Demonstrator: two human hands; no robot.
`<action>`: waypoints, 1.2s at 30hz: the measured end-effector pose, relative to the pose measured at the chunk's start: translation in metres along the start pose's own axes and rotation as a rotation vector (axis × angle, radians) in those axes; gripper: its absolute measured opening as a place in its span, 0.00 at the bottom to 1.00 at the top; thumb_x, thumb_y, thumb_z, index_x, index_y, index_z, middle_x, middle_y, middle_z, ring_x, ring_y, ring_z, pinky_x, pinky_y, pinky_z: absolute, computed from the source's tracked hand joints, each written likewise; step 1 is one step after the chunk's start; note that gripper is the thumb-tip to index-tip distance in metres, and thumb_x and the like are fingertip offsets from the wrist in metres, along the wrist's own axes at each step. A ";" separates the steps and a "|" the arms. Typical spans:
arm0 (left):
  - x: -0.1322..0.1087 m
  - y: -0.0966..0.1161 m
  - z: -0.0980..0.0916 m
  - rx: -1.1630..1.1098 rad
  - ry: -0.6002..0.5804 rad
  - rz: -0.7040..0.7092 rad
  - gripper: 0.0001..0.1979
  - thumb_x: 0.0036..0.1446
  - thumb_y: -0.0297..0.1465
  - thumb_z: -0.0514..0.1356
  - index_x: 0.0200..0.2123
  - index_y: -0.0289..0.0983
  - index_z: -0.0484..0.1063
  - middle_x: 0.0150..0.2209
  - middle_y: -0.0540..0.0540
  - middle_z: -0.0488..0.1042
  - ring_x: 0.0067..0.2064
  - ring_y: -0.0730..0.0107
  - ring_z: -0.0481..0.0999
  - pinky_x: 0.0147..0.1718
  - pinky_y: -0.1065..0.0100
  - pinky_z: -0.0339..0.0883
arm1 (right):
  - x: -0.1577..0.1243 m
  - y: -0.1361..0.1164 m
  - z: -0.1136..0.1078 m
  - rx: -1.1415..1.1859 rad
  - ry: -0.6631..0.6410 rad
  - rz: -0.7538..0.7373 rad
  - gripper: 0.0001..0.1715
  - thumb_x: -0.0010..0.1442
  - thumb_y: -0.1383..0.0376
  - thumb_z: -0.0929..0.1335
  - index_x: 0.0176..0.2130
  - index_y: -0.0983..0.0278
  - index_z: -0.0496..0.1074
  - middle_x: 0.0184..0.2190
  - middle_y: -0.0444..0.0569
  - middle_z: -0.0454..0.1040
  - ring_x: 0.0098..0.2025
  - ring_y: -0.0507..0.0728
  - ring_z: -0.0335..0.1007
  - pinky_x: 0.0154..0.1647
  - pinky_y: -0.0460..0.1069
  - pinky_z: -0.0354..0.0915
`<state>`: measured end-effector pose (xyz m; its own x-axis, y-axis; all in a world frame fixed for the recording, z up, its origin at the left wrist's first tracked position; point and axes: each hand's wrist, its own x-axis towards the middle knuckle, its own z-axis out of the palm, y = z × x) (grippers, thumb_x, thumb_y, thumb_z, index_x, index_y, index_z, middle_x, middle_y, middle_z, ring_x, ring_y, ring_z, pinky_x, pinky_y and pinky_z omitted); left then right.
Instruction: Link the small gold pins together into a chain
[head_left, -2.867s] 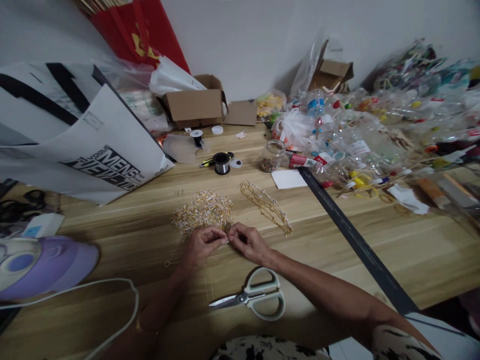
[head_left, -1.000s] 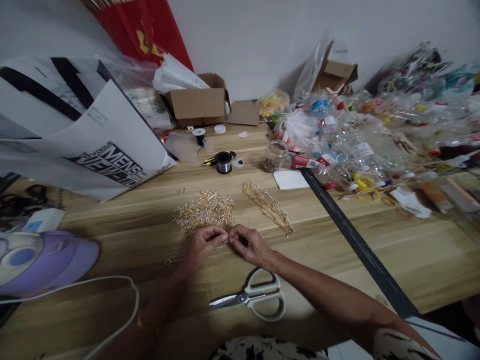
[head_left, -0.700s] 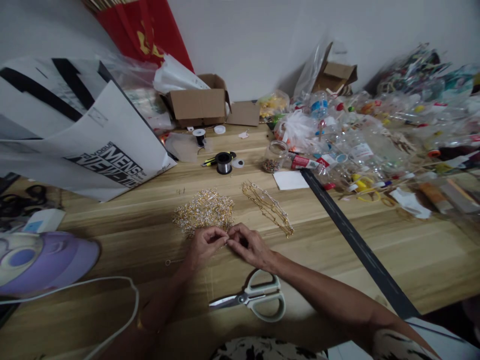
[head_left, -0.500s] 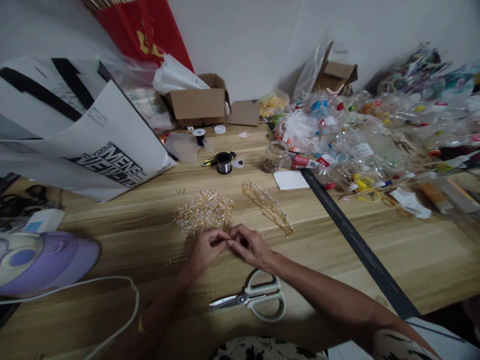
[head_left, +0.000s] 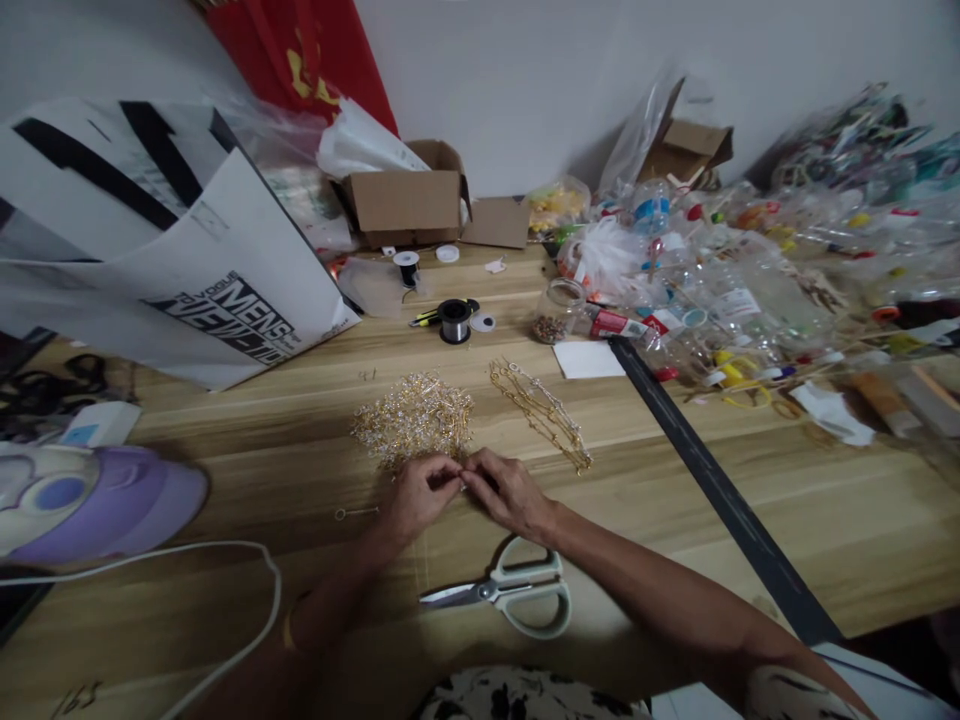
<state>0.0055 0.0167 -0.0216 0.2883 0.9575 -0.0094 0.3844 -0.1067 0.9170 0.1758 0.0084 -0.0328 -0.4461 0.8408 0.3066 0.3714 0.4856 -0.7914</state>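
Observation:
My left hand (head_left: 421, 497) and my right hand (head_left: 511, 493) meet fingertip to fingertip over the wooden table (head_left: 247, 480). Both are pinched closed; whatever lies between the fingers is too small to name. Just beyond them is a heap of small gold and clear beaded pieces (head_left: 412, 418). Several gold beaded chains (head_left: 541, 415) lie stretched out to the right of the heap. A short piece with a ring end (head_left: 355, 513) rests left of my left hand. Scissors with pale handles (head_left: 501, 590) lie on the table below my hands, blades pointing left.
Wire spools (head_left: 454, 322), a jar of beads (head_left: 556, 312) and a white paper (head_left: 589, 360) sit farther back. Plastic bottles (head_left: 735, 290) pile up at right. On the left are a white bag (head_left: 262, 270), a purple visor-like object (head_left: 142, 500) and a white cable (head_left: 247, 545).
The view has shifted slightly, so the table's contents appear a little farther right. My hands stay pinched together beside the heap, with only small finger movement.

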 end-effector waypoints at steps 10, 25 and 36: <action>0.001 0.003 -0.003 -0.070 0.004 -0.021 0.04 0.47 0.28 0.60 0.25 0.34 0.74 0.25 0.46 0.76 0.28 0.69 0.74 0.30 0.72 0.67 | 0.001 0.001 0.001 0.031 0.024 0.016 0.10 0.65 0.62 0.60 0.35 0.64 0.65 0.25 0.46 0.69 0.26 0.51 0.63 0.30 0.45 0.59; 0.001 0.007 -0.005 -0.302 -0.152 -0.101 0.11 0.53 0.36 0.59 0.33 0.32 0.71 0.28 0.47 0.74 0.28 0.72 0.72 0.28 0.72 0.67 | 0.004 0.000 -0.002 0.325 0.080 0.195 0.13 0.63 0.57 0.63 0.32 0.65 0.64 0.20 0.41 0.64 0.21 0.48 0.57 0.23 0.43 0.54; 0.000 0.008 -0.007 -0.267 -0.180 -0.087 0.16 0.56 0.42 0.56 0.33 0.33 0.73 0.25 0.47 0.75 0.26 0.71 0.73 0.27 0.72 0.67 | 0.008 0.000 -0.003 0.472 0.096 0.248 0.18 0.64 0.52 0.60 0.31 0.64 0.61 0.17 0.38 0.60 0.19 0.48 0.54 0.21 0.43 0.52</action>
<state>0.0027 0.0178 -0.0113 0.4242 0.8945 -0.1412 0.1781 0.0705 0.9815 0.1745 0.0156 -0.0293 -0.3070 0.9454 0.1093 0.0403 0.1277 -0.9910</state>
